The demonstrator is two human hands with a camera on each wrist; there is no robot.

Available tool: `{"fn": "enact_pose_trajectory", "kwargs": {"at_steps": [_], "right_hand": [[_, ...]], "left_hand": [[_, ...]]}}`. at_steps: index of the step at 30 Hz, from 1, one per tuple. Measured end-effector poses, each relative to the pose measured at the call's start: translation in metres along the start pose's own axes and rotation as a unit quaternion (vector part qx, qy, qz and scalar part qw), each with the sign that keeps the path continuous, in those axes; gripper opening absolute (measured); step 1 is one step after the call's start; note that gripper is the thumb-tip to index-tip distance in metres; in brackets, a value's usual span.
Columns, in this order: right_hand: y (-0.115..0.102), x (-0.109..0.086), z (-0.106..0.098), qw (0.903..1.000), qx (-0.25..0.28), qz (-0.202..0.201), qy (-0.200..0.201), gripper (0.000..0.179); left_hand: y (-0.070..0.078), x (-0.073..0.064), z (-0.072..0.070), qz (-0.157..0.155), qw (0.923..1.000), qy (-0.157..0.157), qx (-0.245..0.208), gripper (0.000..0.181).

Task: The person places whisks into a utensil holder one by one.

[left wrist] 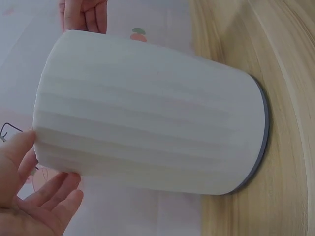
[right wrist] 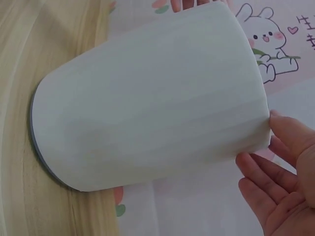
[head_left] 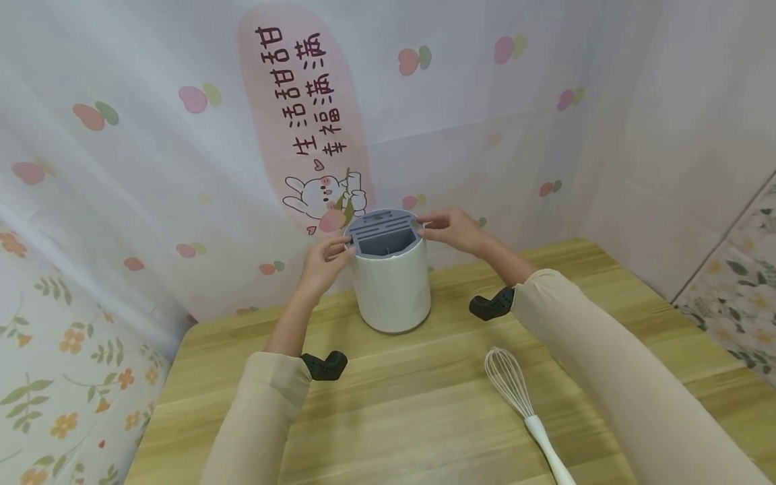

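Observation:
A white round utensil holder (head_left: 394,289) stands upright near the back edge of the table. Its grey insert (head_left: 383,224) has long narrow slots and one larger opening towards the front. At the left of the rim my left hand (head_left: 320,266) pinches the edge; its thumb is at the top and its fingertips touch the outer wall. My right hand (head_left: 456,230) grips the opposite side of the rim the same way. The left wrist view shows the holder's ribbed white wall (left wrist: 147,113) and dark base ring (left wrist: 261,142).
A whisk (head_left: 515,397) with a white handle lies on the wooden table (head_left: 388,417), in front and to the right of the holder. Behind the table hangs a printed curtain (head_left: 455,148). Black curved pieces (head_left: 327,366) stick out at both wrists.

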State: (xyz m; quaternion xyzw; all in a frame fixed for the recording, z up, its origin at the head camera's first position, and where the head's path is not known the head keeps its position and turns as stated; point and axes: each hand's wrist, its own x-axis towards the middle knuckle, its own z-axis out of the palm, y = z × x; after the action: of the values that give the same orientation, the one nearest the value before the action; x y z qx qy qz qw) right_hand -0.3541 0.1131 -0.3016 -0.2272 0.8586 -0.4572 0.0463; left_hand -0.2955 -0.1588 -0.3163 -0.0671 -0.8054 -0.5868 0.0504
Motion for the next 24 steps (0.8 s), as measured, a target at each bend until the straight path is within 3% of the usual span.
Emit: {"fn": "enact_pose_trajectory", "kwargs": {"at_steps": [5,10,19,24], "right_hand": [[-0.002,-0.002,-0.002,0.9998,0.004,0.014,0.012,0.047],[-0.007,-0.005,-0.001,0.9994,-0.002,0.027,0.02,0.047],[-0.012,-0.018,0.003,0.9993,-0.014,0.031,0.014,0.046],[-0.013,-0.026,0.009,0.9991,-0.021,0.031,0.017,0.046]], "left_hand": [[-0.001,0.002,0.0,0.027,0.9996,-0.005,-0.001,0.037],[0.0,0.0,-0.001,0.027,0.9996,-0.009,0.007,0.037],[0.001,-0.012,-0.006,0.037,0.9974,-0.027,0.056,0.037],[-0.003,-0.021,-0.011,0.036,0.9971,-0.036,0.056,0.037]]}}
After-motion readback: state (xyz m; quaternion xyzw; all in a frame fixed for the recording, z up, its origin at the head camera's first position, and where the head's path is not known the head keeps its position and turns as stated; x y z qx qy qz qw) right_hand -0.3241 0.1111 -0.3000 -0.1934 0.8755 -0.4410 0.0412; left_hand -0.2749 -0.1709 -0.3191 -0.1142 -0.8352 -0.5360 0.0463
